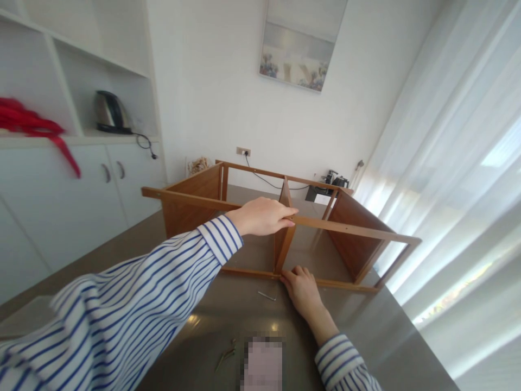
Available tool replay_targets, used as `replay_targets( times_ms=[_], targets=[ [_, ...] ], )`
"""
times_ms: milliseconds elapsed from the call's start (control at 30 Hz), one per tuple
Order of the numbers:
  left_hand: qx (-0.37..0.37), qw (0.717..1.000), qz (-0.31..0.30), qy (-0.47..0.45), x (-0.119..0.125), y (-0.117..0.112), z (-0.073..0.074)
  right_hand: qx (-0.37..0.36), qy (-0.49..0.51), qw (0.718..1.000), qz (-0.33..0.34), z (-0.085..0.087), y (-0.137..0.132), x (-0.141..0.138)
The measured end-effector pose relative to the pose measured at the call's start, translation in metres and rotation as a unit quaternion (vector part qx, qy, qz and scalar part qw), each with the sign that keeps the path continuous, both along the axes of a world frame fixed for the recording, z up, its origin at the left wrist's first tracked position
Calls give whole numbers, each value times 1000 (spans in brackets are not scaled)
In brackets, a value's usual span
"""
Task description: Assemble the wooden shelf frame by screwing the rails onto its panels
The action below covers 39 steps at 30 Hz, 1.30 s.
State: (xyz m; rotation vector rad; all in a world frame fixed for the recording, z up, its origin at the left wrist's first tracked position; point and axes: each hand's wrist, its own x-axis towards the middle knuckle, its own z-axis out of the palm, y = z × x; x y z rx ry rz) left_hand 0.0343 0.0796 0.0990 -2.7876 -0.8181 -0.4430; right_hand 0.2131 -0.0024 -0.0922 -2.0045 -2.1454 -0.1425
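A brown wooden shelf frame [317,224] lies on its side on the grey table [203,331], with panels at both ends and one across its middle. My left hand [262,214] reaches over the upper near rail, its thumb and fingers closed around the rail at the joint with the middle panel [285,247]. Lower down, my right hand [303,290] has curled fingers over the bottom near rail, right beside the foot of that panel. Its fingertips are partly hidden. A hex key [266,296] lies on the table just left of my right hand.
Several screws [226,353] lie near the table's front, beside a blurred pinkish flat object [264,366]. White cabinets [77,184] with a kettle [109,111] and red cloth [30,119] stand left. Curtains [456,179] hang right. A cord [262,178] runs from the wall socket behind the frame.
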Motion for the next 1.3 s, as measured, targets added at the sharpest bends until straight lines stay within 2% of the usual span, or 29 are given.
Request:
replay_targets(
  times_ms=[267,733,833,933,1033,1100,1200,1300],
  targets=[
    [-9,1000,-6,-16,-17,6,-3,-6,2,1000,3,0,7,-14],
    [60,998,11,-32,-16,3,-11,9,-9,1000,10,-1,7,-16],
    [106,992,-32,-54,-20,0,-14,14,-2,1000,11,-2,5,-15],
    [120,982,-87,-116,-35,-11,-17,18,11,1000,18,-2,3,-13],
    [43,983,-91,-152,-61,-31,-25,28,30,999,28,3,-1,-11],
    [-86,987,-95,-102,-80,-48,-36,36,47,998,37,9,-5,-9],
    [-271,957,-105,13,-102,-69,-61,36,73,994,70,21,-14,-9],
    [-339,936,-75,63,-110,-85,-94,12,95,987,133,34,-28,-19]
  ],
)
